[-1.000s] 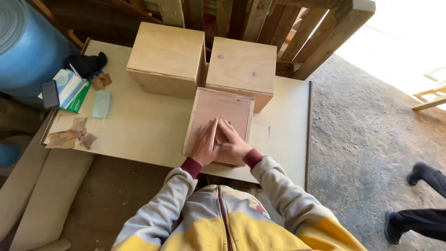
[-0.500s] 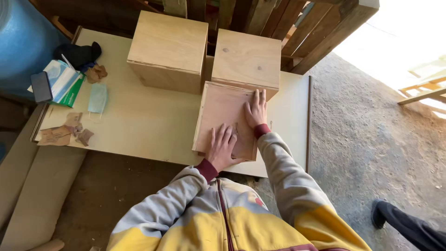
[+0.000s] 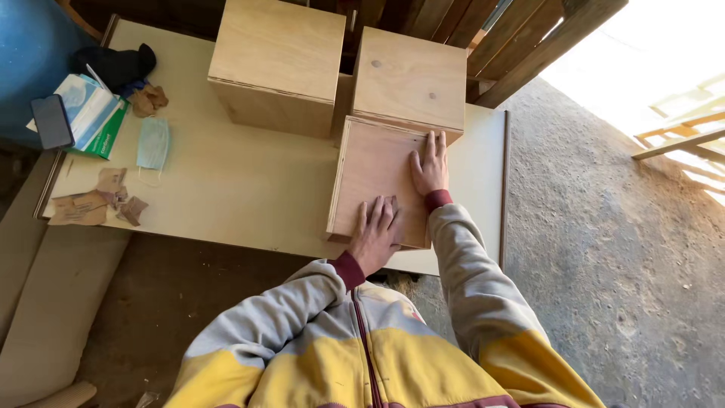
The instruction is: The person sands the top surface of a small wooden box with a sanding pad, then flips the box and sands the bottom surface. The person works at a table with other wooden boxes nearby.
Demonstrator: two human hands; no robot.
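A reddish plywood box [image 3: 374, 170] lies on the pale table [image 3: 242, 196], near its front edge. My left hand [image 3: 375, 233] rests flat on the box's near end, fingers spread a little, with a small brown piece, perhaps sandpaper, just showing under the fingertips. My right hand [image 3: 430, 165] lies flat on the box's far right part, fingers pointing away from me. Right behind it stand two lighter plywood boxes, a larger one [image 3: 278, 64] on the left and a smaller one [image 3: 409, 79] on the right.
At the table's left end lie a face mask [image 3: 153, 143], a tissue pack [image 3: 91, 113], a dark phone [image 3: 51, 121], a black cloth [image 3: 113, 64] and torn sandpaper scraps [image 3: 94, 204]. Wooden slats [image 3: 521, 38] lean behind. A blue roll [image 3: 23, 53] stands far left. Concrete floor lies to the right.
My hands, joined at the box's near end a second ago, have parted: the right slid to the far end. The view shifted, and a passer-by's feet on the right left the frame.
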